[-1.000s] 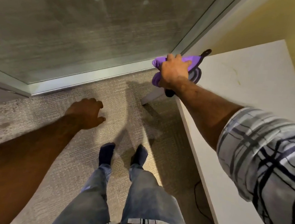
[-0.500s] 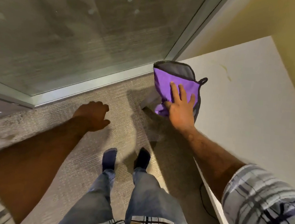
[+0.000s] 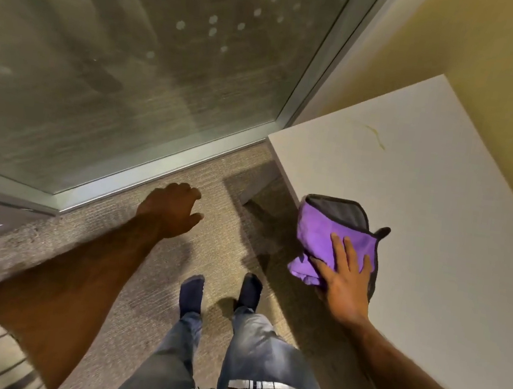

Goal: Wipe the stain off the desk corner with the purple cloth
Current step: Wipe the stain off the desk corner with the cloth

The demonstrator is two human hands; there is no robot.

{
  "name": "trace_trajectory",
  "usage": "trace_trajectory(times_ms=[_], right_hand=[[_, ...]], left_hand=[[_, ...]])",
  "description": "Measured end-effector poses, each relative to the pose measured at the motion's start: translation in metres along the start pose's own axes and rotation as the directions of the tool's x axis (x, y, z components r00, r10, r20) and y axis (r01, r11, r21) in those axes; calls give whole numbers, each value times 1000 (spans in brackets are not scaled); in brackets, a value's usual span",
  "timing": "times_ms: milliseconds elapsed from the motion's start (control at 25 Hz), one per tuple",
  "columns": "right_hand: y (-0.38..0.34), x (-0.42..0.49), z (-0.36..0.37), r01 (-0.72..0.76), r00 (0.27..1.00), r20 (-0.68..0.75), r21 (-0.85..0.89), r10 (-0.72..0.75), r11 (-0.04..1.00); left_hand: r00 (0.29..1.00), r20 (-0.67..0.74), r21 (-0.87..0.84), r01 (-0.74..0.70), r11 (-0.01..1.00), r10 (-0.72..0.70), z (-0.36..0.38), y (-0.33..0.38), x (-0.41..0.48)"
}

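Note:
The white desk (image 3: pixel 439 217) fills the right side, its near corner (image 3: pixel 271 138) pointing toward the glass wall. A thin yellowish stain (image 3: pixel 377 136) streaks the desk top near the far corner. The purple cloth (image 3: pixel 324 235), with a grey edge, lies flat over the desk's front edge, partly hanging off. My right hand (image 3: pixel 345 279) presses flat on the cloth's near end, fingers spread. My left hand (image 3: pixel 171 209) hangs over the carpet with fingers loosely curled, holding nothing. The cloth lies well short of the stain.
A glass wall with a metal frame (image 3: pixel 162 163) runs along the left and back. A yellow wall (image 3: pixel 491 61) backs the desk. My feet (image 3: pixel 220 293) in dark socks stand on beige carpet beside the desk edge.
My right hand went from gripping the bunched cloth at the desk corner to pressing it flat, and has drawn it back along the front edge toward me. The left hand barely moved.

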State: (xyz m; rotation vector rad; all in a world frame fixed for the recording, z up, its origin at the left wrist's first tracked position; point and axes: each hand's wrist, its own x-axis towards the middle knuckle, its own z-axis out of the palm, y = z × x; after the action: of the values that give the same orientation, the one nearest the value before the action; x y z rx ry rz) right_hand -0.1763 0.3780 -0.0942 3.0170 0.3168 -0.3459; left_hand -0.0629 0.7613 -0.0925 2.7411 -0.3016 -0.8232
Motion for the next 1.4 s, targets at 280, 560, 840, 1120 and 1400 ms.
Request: trace_trajectory(times_ms=[280, 560, 840, 1120, 1400], right_hand=[[-17, 60, -12, 12, 998, 63, -4, -12, 1000], [-36, 137, -28, 81, 996, 28, 72, -83, 994], [-55, 184, -39, 109, 994, -13, 128, -108, 986], [-28, 103, -27, 87, 996, -40, 162, -81, 983], [15, -22, 5, -230, 943, -132, 405, 305, 885]], left_hand=[[988, -142, -37, -60, 998, 54, 6, 6, 10], [989, -125, -4, -74, 997, 72, 5, 17, 20], [974, -210, 183, -49, 982, 88, 5, 29, 17], [951, -260, 287, -87, 954, 165, -5, 42, 16], [962, -236, 267, -68, 961, 134, -12, 40, 17]])
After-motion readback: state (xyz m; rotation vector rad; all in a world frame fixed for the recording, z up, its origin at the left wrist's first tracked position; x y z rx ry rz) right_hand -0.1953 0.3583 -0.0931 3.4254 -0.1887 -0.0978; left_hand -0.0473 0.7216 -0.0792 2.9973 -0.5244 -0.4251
